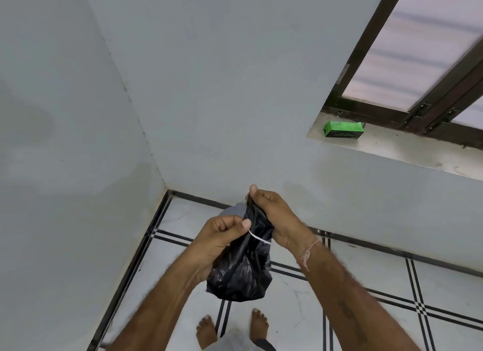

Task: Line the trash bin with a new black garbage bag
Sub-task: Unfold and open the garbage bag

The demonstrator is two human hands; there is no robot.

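Observation:
A bunched black garbage bag (241, 275) hangs in the air between both hands, above the floor. My right hand (271, 214) grips its gathered top end. My left hand (222, 235) pinches a thin white band (257, 237) that runs around the bag's neck. Behind the hands, a small grey rounded shape (232, 210) shows on the floor by the wall; it may be the bin, and most of it is hidden.
White tiled floor (392, 298) with black lines, meeting grey walls in a corner at the left. A green box (343, 129) lies on the window sill at the upper right. My bare feet (232, 327) stand below the bag.

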